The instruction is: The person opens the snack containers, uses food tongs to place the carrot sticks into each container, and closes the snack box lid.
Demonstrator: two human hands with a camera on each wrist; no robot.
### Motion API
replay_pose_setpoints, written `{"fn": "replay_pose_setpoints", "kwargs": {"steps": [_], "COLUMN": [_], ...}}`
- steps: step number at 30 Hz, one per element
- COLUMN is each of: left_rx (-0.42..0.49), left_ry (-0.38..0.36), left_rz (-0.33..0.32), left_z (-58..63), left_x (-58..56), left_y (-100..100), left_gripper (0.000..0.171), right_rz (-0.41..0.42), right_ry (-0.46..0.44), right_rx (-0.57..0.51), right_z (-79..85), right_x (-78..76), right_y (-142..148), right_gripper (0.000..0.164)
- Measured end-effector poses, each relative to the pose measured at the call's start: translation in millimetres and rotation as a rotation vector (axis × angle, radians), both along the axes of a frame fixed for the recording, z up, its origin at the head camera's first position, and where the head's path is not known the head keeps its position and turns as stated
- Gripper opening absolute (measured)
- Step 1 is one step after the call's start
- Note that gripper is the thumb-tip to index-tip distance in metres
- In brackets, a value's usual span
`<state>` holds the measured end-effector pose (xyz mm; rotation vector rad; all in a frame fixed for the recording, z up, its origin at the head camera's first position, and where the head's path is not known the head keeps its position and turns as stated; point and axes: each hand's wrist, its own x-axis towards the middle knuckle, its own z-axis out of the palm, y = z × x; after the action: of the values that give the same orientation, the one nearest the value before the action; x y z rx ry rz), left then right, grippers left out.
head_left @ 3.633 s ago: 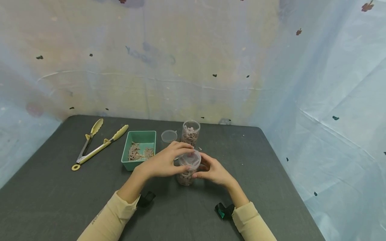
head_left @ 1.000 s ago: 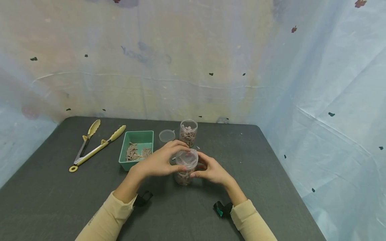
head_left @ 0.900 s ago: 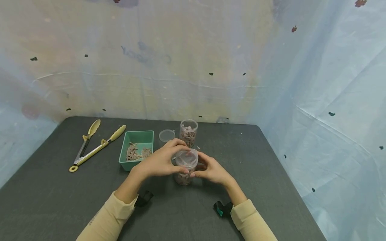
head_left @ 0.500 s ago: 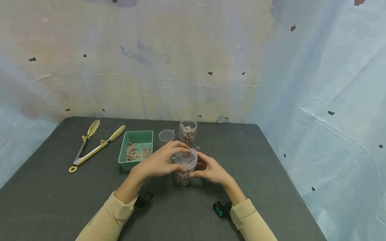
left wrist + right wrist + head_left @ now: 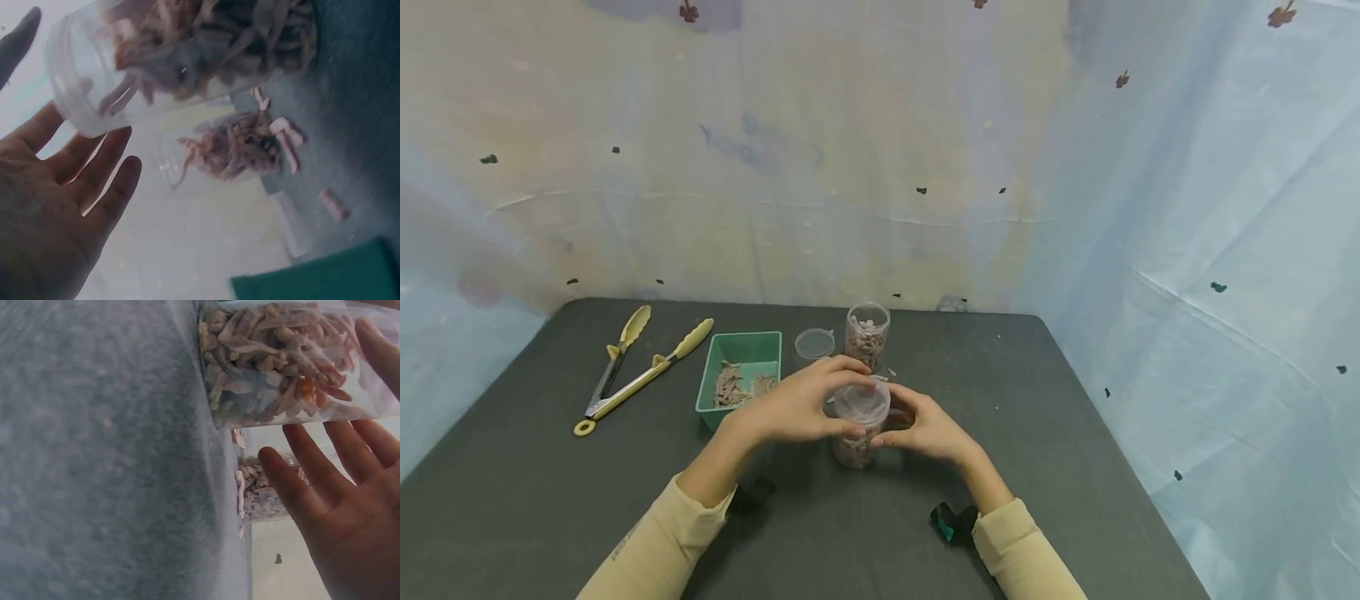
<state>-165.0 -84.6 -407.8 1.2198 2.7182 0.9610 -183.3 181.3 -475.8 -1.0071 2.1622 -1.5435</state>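
A clear jar (image 5: 853,455) filled with brownish dried strips stands upright on the dark table, with a translucent lid (image 5: 862,403) on its top. My left hand (image 5: 805,408) holds the lid's rim between the thumb and the fingers. Round the upper right side of the same jar, my right hand (image 5: 934,429) grips with thumb and fingers. In the right wrist view the strips inside the jar (image 5: 275,365) show closely, and the right fingers (image 5: 325,469) lie against its wall. Just behind stands a second jar (image 5: 867,343) of strips with no lid on it.
A loose clear lid (image 5: 815,342) lies left of the second jar. Farther left is a green box (image 5: 745,337) with some strips in it, then spread yellow-and-metal tongs (image 5: 632,387). Stray bits (image 5: 334,205) lie on the table near the jars. A plastic sheet (image 5: 850,167) hangs behind.
Both hands stay round the lidded jar. The left thumb and fingers shift slightly along the lid's rim. The head view has moved a little; the other things stay put.
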Motion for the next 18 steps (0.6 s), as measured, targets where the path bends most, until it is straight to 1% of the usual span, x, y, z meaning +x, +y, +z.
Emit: {"fn": "replay_pose_setpoints", "kwargs": {"steps": [2,6,10,12,14,18], "left_rx": [-0.018,-0.029,-0.036,-0.042,-0.052,-0.059], "left_ry": [0.017,0.069,0.133,0.142,0.138,0.100], "left_rz": [0.016,0.062,0.102,0.118,0.132,0.124], "left_z": [7.9,30.0,48.7,56.5,62.0,66.0], "left_x": [-3.3,-11.2,-22.1,-29.6,-38.9,-63.2], "left_y": [-3,-14,-28,-34,-39,-43], "left_gripper": [0.061,0.059,0.053,0.051,0.050,0.048], "right_rz": [-0.001,-0.006,-0.001,0.000,-0.022,-0.125], "right_ry": [0.000,0.006,0.024,0.031,0.035,0.077], "right_rx": [-0.007,-0.037,-0.099,-0.140,-0.174,-0.231], "right_z": [2.7,10.9,16.7,20.0,23.7,29.8], "right_x": [-0.2,-0.5,-3.0,-5.1,-7.6,-14.3], "right_y": [1,5,12,14,16,15], "right_gripper": [0.081,0.083,0.077,0.072,0.068,0.064]}}
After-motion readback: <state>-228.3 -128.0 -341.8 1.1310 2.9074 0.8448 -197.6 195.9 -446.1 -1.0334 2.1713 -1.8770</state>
